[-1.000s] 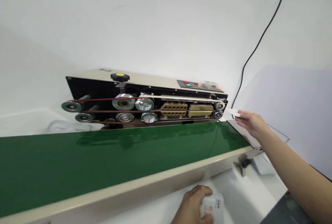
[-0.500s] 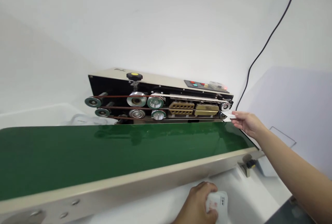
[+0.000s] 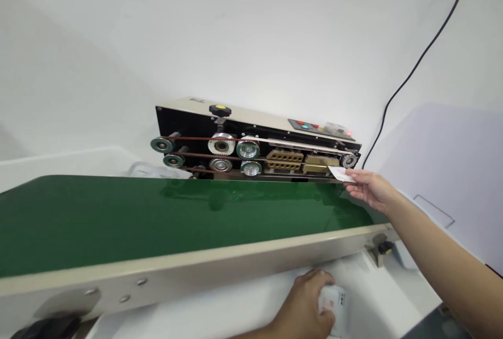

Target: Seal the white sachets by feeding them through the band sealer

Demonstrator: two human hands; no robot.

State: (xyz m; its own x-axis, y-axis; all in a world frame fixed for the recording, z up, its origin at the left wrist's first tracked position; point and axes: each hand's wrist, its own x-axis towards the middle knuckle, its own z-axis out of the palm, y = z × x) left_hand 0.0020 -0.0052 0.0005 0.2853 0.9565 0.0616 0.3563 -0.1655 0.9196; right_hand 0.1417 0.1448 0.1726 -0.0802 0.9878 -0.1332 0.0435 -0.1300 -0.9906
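Beyond the long green conveyor belt [image 3: 157,218], under a bare white wall [image 3: 236,30], my right hand [image 3: 371,189] pinches a small white sachet [image 3: 341,174] at the black belt-driven sealing machine [image 3: 255,145]'s far right end, while my left hand [image 3: 304,307], near me, is closed round a white printed packet [image 3: 337,303].

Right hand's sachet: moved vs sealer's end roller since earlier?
Yes. The white sachet in the right hand went left, from clear of the end roller to beneath it.

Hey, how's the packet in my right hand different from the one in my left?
The right-hand packet lies flat and thin at the right end of the sealer; the left-hand packet looks thicker, low in front of the belt frame. The right hand pinches the right-hand packet by its edge; the left hand wraps the left-hand packet. Both are small and white.
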